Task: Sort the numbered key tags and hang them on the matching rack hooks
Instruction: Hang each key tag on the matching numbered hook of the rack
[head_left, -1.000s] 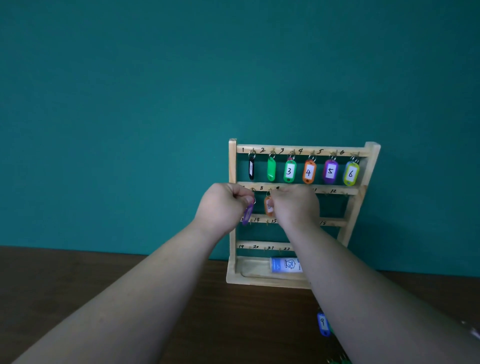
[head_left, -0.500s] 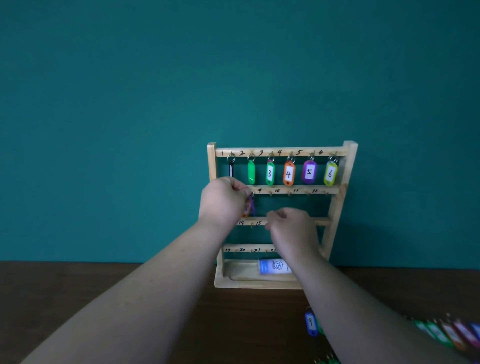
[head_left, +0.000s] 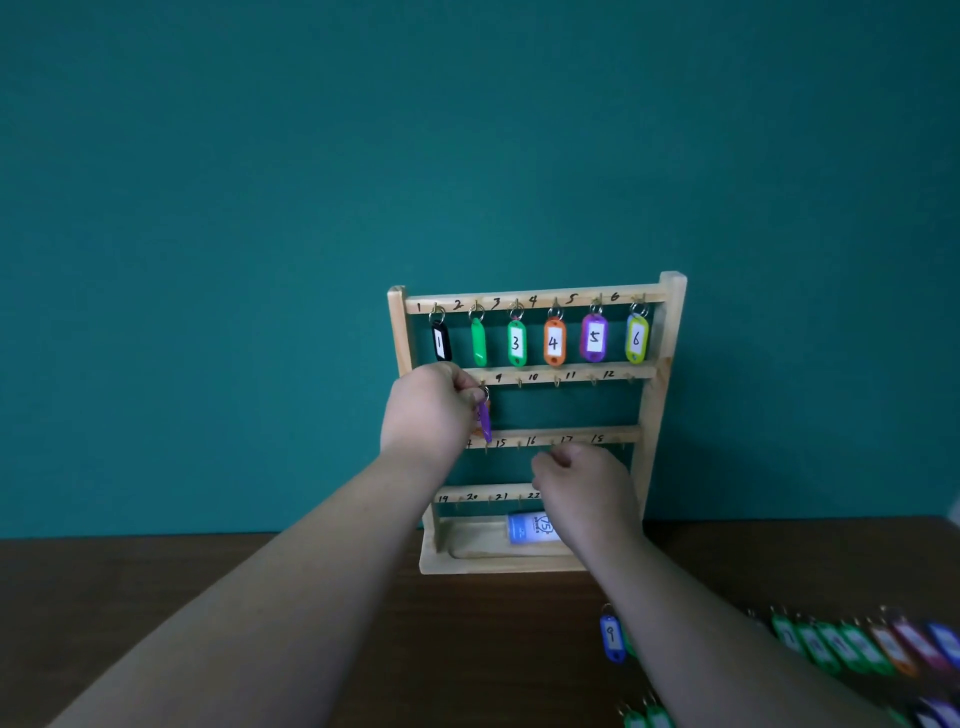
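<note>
The right hand (head_left: 587, 493) has dropped away from the second rail and now sits lower, in front of the space between the third and fourth rails. Its fingers are loosely curled with nothing showing in them. The left hand (head_left: 431, 410) stays up at the left end of the second rail, its fingers closed on the metal ring of a narrow purple plastic key tag (head_left: 484, 422). The tag hangs edge-on just below that rail, and its lower tip reaches the third rail. Whether its ring sits on a hook cannot be made out.

The light wooden ladder-shaped key rack (head_left: 670, 332) stands upright on a dark brown wooden table (head_left: 260, 623), against a teal wall (head_left: 260, 208). Handwritten numbers mark its rails. Six tags hang along the top rail:
- black tag 1 (head_left: 440, 343)
- a plain green tag turned sideways (head_left: 478, 344)
- green tag 3 (head_left: 516, 343)
- orange tag 4 (head_left: 554, 343)
- purple tag 5 (head_left: 594, 338)
- yellow-green tag 6 (head_left: 636, 339)

A small blue and white packet (head_left: 524, 527) lies in the rack's base tray. On the table, a blue tag marked 9 (head_left: 612, 636) lies near the right forearm. A blurred row of coloured tags (head_left: 857, 644) lies further right.
</note>
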